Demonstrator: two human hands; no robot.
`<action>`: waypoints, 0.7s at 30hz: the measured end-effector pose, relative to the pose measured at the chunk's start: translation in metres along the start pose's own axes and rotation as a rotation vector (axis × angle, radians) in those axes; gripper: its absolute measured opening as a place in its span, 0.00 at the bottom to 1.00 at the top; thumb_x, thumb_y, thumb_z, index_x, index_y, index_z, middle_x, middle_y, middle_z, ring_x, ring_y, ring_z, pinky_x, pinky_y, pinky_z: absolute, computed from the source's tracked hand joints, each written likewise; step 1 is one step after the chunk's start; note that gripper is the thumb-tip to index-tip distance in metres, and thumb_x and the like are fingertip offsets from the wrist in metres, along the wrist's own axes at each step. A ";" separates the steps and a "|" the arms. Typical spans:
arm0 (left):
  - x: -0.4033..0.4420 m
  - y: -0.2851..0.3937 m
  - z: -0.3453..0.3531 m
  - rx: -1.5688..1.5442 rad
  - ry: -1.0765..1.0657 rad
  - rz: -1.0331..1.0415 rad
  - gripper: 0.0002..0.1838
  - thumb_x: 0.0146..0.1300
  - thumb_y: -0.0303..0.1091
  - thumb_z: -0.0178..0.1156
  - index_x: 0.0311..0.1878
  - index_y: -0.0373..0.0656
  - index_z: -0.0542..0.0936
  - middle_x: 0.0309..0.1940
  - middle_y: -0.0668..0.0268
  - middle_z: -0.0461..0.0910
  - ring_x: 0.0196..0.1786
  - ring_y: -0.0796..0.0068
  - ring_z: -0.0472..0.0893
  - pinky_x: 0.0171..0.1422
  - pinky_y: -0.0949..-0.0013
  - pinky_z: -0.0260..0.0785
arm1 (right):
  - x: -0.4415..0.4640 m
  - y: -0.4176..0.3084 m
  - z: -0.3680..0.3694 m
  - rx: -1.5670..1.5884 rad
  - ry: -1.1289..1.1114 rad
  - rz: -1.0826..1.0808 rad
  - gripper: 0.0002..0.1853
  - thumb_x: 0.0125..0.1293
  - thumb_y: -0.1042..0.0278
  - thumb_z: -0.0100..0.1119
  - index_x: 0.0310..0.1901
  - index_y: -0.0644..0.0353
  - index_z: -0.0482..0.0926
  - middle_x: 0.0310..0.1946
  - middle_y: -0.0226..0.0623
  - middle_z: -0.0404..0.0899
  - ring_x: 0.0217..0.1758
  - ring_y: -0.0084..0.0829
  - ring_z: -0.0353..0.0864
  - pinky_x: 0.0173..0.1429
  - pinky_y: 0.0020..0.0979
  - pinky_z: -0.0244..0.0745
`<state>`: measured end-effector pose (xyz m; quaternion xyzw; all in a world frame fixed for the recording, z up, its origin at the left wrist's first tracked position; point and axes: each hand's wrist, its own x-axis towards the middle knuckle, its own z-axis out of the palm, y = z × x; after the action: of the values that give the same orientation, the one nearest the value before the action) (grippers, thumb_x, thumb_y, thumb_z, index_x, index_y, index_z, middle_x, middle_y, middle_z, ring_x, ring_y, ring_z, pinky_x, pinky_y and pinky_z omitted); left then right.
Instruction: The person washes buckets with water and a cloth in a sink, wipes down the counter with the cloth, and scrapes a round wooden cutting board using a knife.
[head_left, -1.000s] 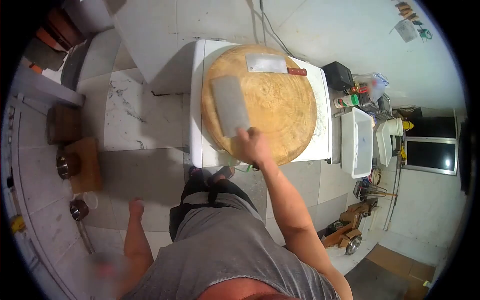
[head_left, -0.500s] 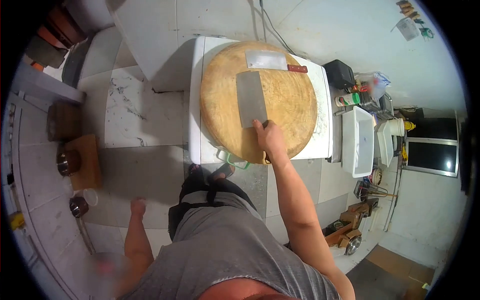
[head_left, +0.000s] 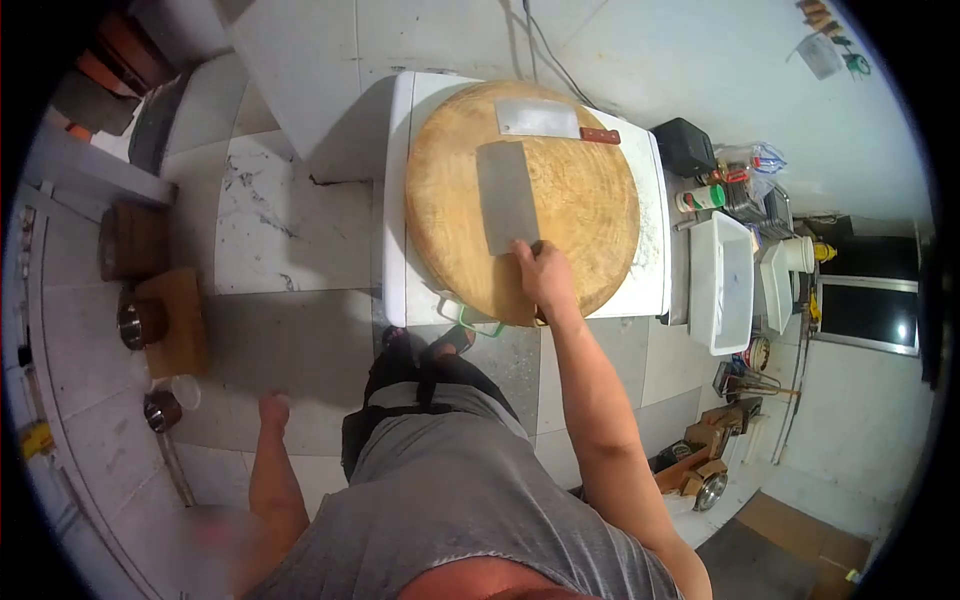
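Note:
My right hand (head_left: 546, 277) is closed around the handle end of a broad cleaver (head_left: 508, 200), with the thumb against the base of the blade. The blade lies over a large round wooden chopping block (head_left: 590, 220) and points toward its far side. Above it, on the same block, rests a second cleaver (head_left: 540, 118) with a red-brown handle, its blade to the left. My left hand (head_left: 273, 408) hangs low at my left side, away from the block. Its fingers look curled in, and nothing shows in them.
The block sits on a white table (head_left: 396, 240) against the wall. To the right are a white plastic bin (head_left: 722, 285), a green-and-white container (head_left: 702, 197) and a black box (head_left: 683, 147). On the left stand metal bowls (head_left: 142, 322) and a wooden board (head_left: 178, 322).
The whole view has shifted very slightly. My right hand keeps the same hold on the cleaver, and both cleavers stay in place on the block.

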<state>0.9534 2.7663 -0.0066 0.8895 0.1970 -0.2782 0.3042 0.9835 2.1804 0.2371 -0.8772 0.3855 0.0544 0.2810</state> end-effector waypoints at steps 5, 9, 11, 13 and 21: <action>0.029 -0.116 0.038 0.160 -0.105 0.102 0.13 0.60 0.36 0.56 0.39 0.35 0.82 0.37 0.51 0.83 0.43 0.55 0.82 0.48 0.60 0.72 | -0.003 -0.012 0.001 -0.066 -0.036 -0.001 0.30 0.65 0.44 0.54 0.41 0.73 0.78 0.35 0.62 0.80 0.44 0.57 0.80 0.48 0.45 0.74; 0.022 -0.077 0.037 0.003 -0.097 0.038 0.12 0.60 0.33 0.55 0.38 0.35 0.83 0.37 0.49 0.83 0.42 0.53 0.82 0.47 0.60 0.71 | -0.010 -0.023 0.003 -0.002 -0.084 -0.044 0.29 0.66 0.44 0.53 0.43 0.70 0.78 0.38 0.62 0.80 0.46 0.58 0.79 0.50 0.46 0.74; 0.040 -0.084 0.041 0.127 -0.068 0.268 0.13 0.59 0.34 0.55 0.38 0.35 0.83 0.38 0.47 0.82 0.41 0.52 0.81 0.46 0.59 0.71 | -0.005 -0.022 0.004 0.008 -0.055 -0.032 0.29 0.66 0.44 0.53 0.44 0.70 0.78 0.38 0.62 0.80 0.46 0.58 0.79 0.50 0.46 0.74; 0.032 -0.056 0.027 -0.008 -0.033 0.140 0.12 0.60 0.34 0.55 0.37 0.35 0.83 0.39 0.49 0.82 0.42 0.53 0.81 0.47 0.58 0.70 | 0.003 -0.007 -0.003 0.042 -0.013 0.000 0.30 0.65 0.43 0.53 0.44 0.71 0.78 0.39 0.62 0.80 0.46 0.57 0.79 0.50 0.46 0.74; 0.036 -0.078 0.023 0.083 -0.097 0.142 0.10 0.59 0.31 0.55 0.37 0.38 0.83 0.39 0.53 0.82 0.46 0.54 0.81 0.51 0.58 0.71 | 0.000 -0.005 -0.003 -0.097 -0.048 0.033 0.30 0.65 0.42 0.53 0.43 0.71 0.78 0.38 0.61 0.80 0.46 0.56 0.79 0.50 0.46 0.74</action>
<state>0.9316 2.8149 -0.0776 0.8986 0.1068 -0.3067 0.2951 0.9867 2.1815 0.2423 -0.8817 0.3901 0.0985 0.2463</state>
